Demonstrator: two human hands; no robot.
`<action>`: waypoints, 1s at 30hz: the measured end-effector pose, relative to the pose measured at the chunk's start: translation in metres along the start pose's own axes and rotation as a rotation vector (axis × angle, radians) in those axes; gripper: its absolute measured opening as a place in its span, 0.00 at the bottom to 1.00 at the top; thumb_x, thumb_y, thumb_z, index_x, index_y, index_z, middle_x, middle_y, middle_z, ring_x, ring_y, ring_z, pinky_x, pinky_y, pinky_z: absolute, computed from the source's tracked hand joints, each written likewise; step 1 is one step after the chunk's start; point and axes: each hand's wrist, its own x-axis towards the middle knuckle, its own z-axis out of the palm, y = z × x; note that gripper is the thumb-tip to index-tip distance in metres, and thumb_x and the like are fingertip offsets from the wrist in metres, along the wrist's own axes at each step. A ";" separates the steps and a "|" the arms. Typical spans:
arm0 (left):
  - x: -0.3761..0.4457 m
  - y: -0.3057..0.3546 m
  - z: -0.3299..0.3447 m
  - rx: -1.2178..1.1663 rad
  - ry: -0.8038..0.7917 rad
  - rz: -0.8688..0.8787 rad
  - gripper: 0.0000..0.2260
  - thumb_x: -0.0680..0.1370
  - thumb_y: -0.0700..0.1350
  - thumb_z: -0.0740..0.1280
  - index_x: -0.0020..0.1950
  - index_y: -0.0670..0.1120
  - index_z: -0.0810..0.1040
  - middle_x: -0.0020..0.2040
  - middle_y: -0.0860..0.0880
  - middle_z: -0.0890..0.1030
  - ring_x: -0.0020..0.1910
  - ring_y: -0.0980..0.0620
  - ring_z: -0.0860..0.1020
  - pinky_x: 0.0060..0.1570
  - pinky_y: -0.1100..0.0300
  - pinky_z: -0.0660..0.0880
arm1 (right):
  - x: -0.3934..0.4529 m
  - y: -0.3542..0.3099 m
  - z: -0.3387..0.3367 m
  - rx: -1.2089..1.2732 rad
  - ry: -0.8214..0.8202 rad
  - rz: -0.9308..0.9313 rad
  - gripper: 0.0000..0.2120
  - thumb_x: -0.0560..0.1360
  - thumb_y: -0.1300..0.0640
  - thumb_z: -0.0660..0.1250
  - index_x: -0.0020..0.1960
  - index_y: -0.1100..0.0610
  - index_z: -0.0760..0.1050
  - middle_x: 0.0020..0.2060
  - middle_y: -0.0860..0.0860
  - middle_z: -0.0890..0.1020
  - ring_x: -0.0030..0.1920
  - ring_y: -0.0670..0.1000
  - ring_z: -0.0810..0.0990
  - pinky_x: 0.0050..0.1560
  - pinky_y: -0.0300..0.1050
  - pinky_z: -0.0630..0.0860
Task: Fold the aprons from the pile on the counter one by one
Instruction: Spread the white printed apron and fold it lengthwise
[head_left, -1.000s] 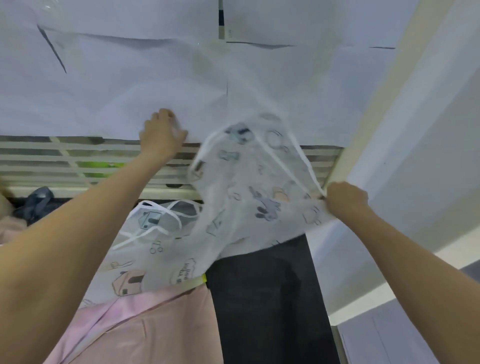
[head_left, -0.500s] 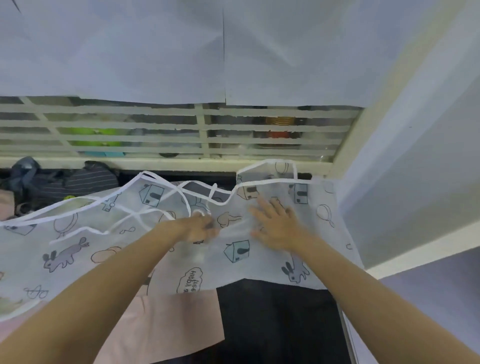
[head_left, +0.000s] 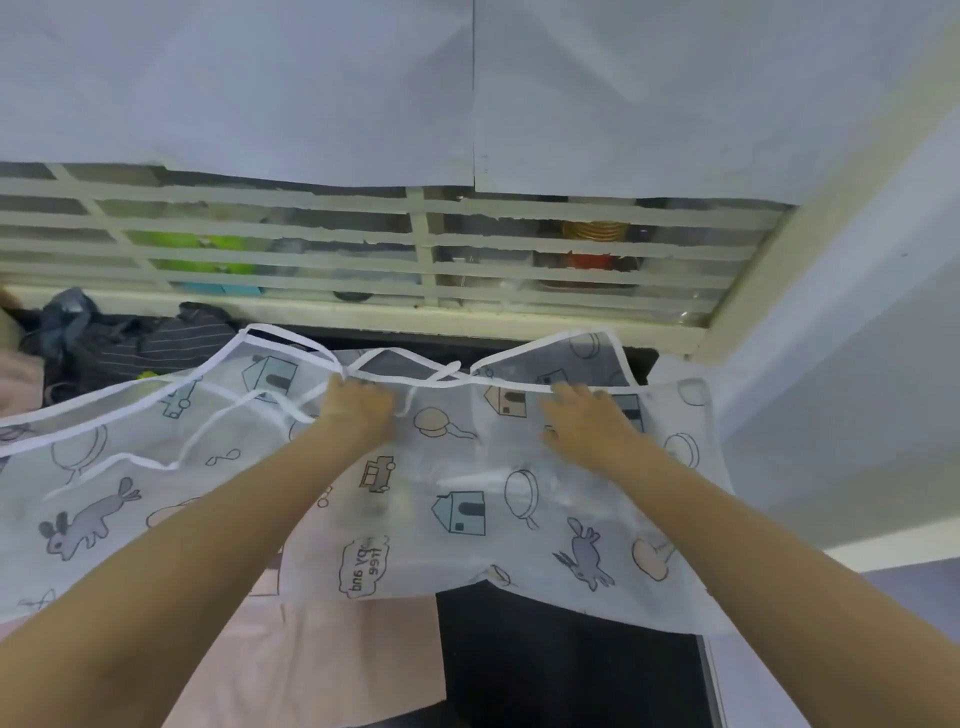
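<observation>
A translucent white apron (head_left: 457, 499) printed with houses, rabbits and balloons lies spread across the dark counter (head_left: 561, 665), its white straps (head_left: 260, 405) looped over its far left part. My left hand (head_left: 358, 410) rests palm down near the apron's far edge, fingers curled at the strap junction. My right hand (head_left: 587, 421) lies flat on the apron to the right, fingers spread. A pink apron (head_left: 322, 654) lies under the printed one at the near left.
A heap of dark striped and denim cloth (head_left: 119, 343) sits at the far left of the counter. A cream slatted window grille (head_left: 415, 249) runs behind it, paper sheets (head_left: 467, 88) above. A pale wall (head_left: 852, 364) closes the right side.
A second ago both hands held the apron up in the air. It now lies on the counter, and both hands have slid toward its far edge, moving apart.
</observation>
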 end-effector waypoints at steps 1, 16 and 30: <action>0.006 0.003 -0.007 0.019 0.073 0.061 0.17 0.79 0.39 0.56 0.68 0.45 0.67 0.66 0.46 0.72 0.67 0.46 0.67 0.67 0.50 0.60 | 0.010 0.000 -0.006 0.014 0.061 -0.050 0.21 0.80 0.59 0.53 0.73 0.59 0.60 0.73 0.57 0.60 0.70 0.59 0.62 0.66 0.55 0.64; 0.071 0.031 -0.005 -0.386 0.069 0.297 0.21 0.74 0.48 0.66 0.66 0.48 0.65 0.68 0.47 0.60 0.64 0.41 0.60 0.61 0.48 0.64 | 0.086 -0.019 0.000 0.098 0.067 -0.317 0.24 0.81 0.53 0.53 0.74 0.59 0.57 0.76 0.53 0.55 0.73 0.55 0.59 0.69 0.52 0.59; 0.000 -0.064 -0.017 -0.245 -0.283 0.291 0.08 0.74 0.58 0.67 0.46 0.55 0.76 0.49 0.55 0.76 0.53 0.52 0.73 0.60 0.54 0.66 | 0.032 -0.020 -0.013 0.520 -0.427 -0.111 0.24 0.70 0.45 0.71 0.58 0.60 0.75 0.52 0.57 0.80 0.46 0.51 0.78 0.42 0.42 0.72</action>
